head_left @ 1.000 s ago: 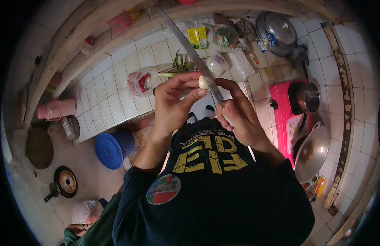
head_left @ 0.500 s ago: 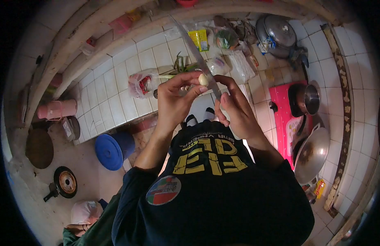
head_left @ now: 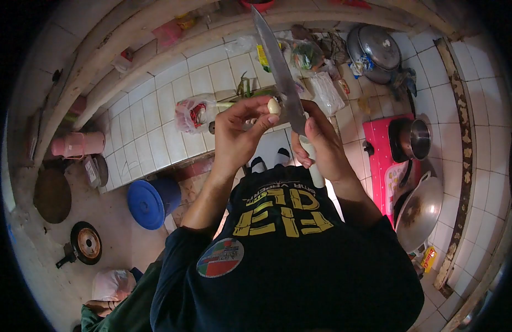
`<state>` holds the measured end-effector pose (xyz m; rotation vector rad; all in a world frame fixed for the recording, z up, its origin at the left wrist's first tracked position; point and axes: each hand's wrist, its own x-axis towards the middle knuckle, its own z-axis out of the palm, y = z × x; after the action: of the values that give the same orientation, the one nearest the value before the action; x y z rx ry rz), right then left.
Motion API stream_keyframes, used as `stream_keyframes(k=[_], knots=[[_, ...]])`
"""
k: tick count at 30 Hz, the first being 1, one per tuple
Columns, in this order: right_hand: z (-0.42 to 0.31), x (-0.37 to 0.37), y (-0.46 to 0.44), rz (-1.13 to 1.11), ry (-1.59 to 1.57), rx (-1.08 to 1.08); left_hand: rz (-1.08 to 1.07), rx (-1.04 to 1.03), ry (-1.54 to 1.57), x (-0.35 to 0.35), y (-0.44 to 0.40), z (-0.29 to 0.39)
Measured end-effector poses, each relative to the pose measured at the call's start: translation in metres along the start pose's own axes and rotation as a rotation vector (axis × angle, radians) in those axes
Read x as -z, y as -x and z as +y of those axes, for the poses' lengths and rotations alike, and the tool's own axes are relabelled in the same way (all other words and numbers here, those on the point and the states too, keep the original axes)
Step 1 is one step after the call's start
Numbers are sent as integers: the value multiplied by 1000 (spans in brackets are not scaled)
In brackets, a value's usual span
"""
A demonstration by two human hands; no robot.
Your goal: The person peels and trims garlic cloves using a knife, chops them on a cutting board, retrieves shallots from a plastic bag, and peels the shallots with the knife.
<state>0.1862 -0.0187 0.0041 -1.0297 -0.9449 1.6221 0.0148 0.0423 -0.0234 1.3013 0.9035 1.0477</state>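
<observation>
Between the thumb and fingers of my left hand (head_left: pixel 242 126) is a pale peeled garlic clove (head_left: pixel 273 106). My right hand (head_left: pixel 325 144) grips the whitish handle of a large knife (head_left: pixel 282 69). Its long blade points away from me and up, just right of the clove, with a small gap between them. Both hands are raised in front of my body, over the near edge of the tiled counter (head_left: pixel 151 133). Behind my hands lie green stalks (head_left: pixel 244 86) and a clear plastic bag with red contents (head_left: pixel 193 114).
On the right stand a pink stove (head_left: pixel 377 144) with a small pot (head_left: pixel 417 138), a wok (head_left: pixel 419 213) and a lidded pot (head_left: pixel 377 47). Bagged vegetables (head_left: pixel 307 54) lie at the back. A blue bucket (head_left: pixel 146 205) is lower left; another person's arm (head_left: pixel 104 307) shows at bottom left.
The knife has turned in my right hand: its blade is now broad side to view and apart from the clove, and its handle shows. My left hand has hardly moved.
</observation>
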Motion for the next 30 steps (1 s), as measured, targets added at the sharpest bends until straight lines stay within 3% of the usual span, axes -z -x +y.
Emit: stream_keyframes(k=[10,15,19,24,30], knots=[[8,-10,-2,15,59,30,7,-46,80,1,-1,-3],[10,-3,-5,6,86,43,-47,63,381,4,-3,-7],[13,-3,-4,14,75,47,-3,35,315,9,-7,-24],[13,1,0,-5,73,32,-6,5,496,6,-8,-17],[15,2,3,-77,50,62,-43,92,370,3,-4,-12]])
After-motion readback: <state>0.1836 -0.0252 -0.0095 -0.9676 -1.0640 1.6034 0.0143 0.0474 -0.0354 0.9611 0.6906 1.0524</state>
